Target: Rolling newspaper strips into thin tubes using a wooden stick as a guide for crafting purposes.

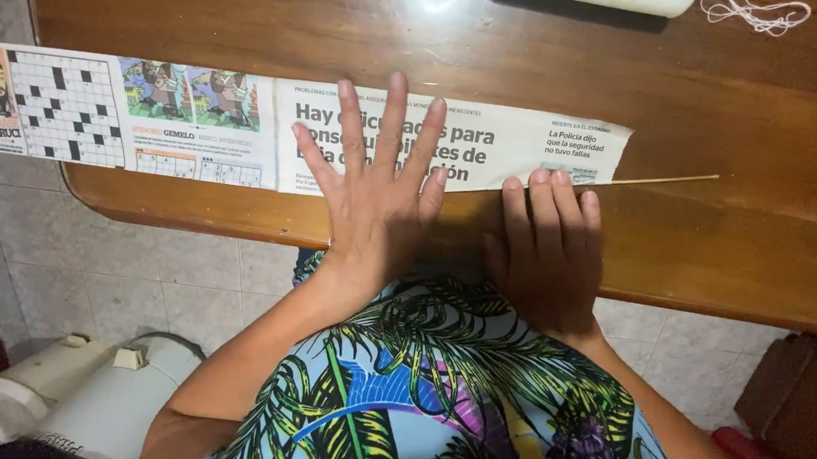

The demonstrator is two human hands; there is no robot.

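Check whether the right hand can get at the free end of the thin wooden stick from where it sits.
Probably yes. The right hand already rests by the stick, whose free end lies on bare wooden table with nothing in between.

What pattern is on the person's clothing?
Green palm leaves on light blue clothing, seen in the head view.

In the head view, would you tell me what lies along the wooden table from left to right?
Crossword section of the newspaper strip → cartoon puzzle panel → left hand pressed flat on the strip → right hand → thin wooden stick.
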